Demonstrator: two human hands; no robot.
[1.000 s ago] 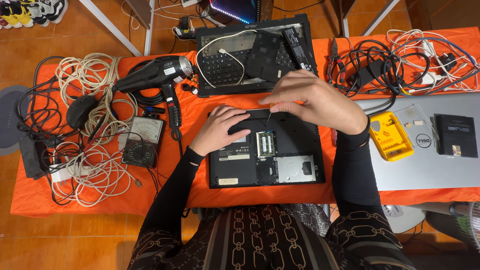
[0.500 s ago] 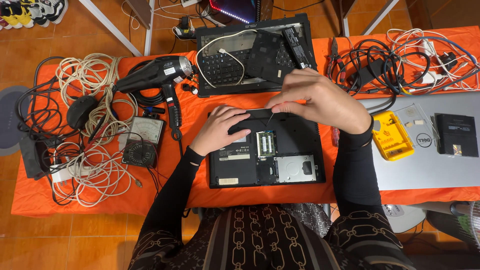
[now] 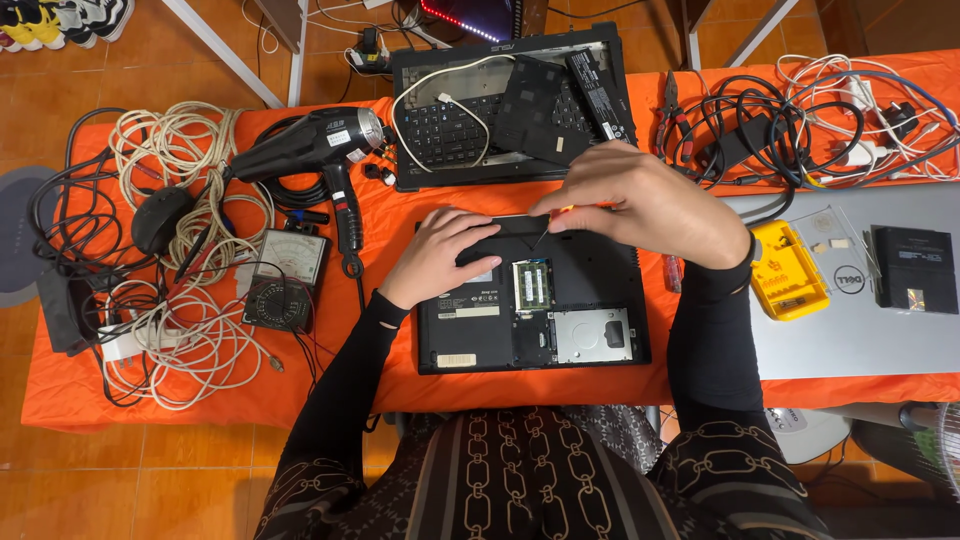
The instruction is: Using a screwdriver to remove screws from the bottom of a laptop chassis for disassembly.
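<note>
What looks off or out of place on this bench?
The upside-down laptop under the left hand has its bottom covers off, leaving the memory module and drive bay bare. The second laptop behind has a loose black panel and a white cable lying askew across its keyboard.

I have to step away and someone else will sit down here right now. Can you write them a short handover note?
Left hand lies flat on the upside-down black laptop, steadying its left rear part.
Right hand holds a thin screwdriver in a fingertip grip, tip down at the laptop's rear edge above the memory bay.
Done: the bottom cover is off; the green memory module and the silver drive sit exposed in their bays.
Left: both parts are still seated in the laptop.
Nearby: yellow bit case to the right.
</note>
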